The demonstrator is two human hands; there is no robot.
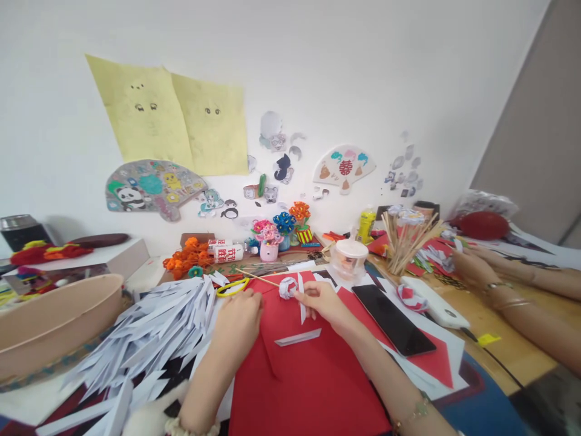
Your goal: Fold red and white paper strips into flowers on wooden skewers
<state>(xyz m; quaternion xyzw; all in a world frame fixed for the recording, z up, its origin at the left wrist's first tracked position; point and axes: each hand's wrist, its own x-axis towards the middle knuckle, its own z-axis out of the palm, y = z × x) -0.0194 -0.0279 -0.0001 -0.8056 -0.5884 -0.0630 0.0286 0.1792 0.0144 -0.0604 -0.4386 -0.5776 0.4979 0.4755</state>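
Observation:
My right hand (320,300) pinches a small paper flower bud (287,287) of white and red strips on a thin wooden stick (258,277), along with a white folded strip (302,303) that hangs down from the fingers. My left hand (239,318) is curled, knuckles up, just left of the bud over a red paper sheet (308,375); what its fingers hold is hidden. One more folded white strip (298,337) lies on the red sheet below my hands.
A heap of folded white strips (149,339) lies at left beside a tan basket (54,321). Yellow scissors (232,286), a black phone (393,318), a white plastic tub (348,257) and a bundle of wooden sticks (406,242) stand around. Another person's arms (512,297) rest at right.

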